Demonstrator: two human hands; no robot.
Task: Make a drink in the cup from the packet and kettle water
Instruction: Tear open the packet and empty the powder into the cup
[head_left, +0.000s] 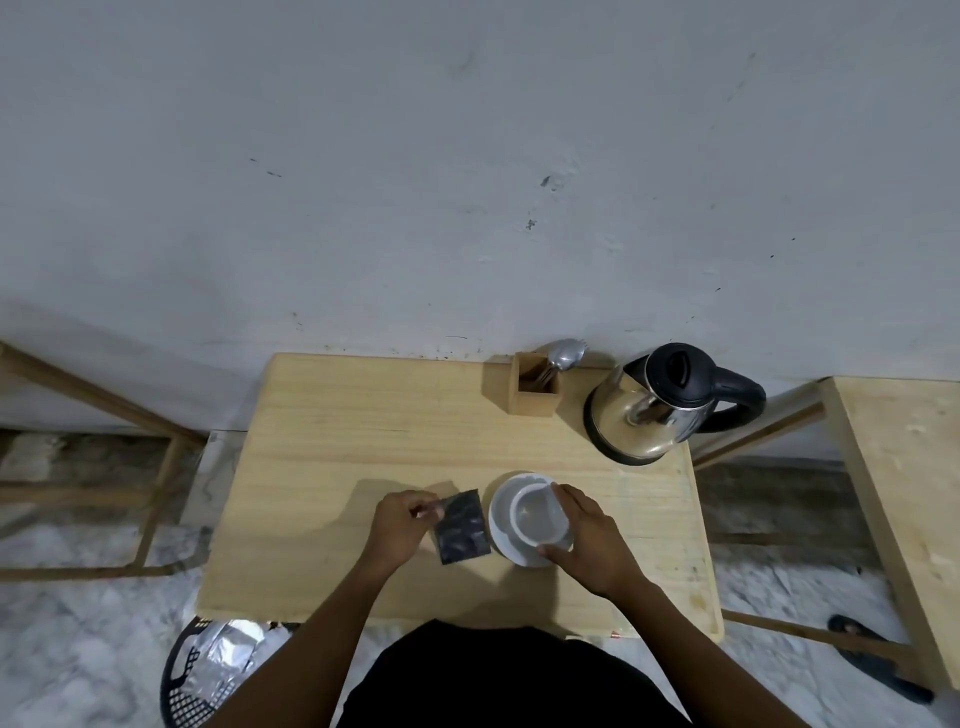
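A white cup (537, 513) stands on a white saucer (501, 525) near the middle of the wooden table (363, 431). My right hand (584, 535) wraps around the cup's right side. The cup looks empty inside. Left of the saucer lies a dark packet (462, 527), and my left hand (402, 522) pinches its upper left corner. At the table's back right a steel kettle (649, 410) with a black lid and handle stands upright, apart from both hands.
A wooden holder (535, 387) with spoons sits at the back, left of the kettle. A black mesh bin (208, 675) with foil wrappers is on the floor at front left. Wooden furniture flanks the table on both sides. A wall rises right behind it.
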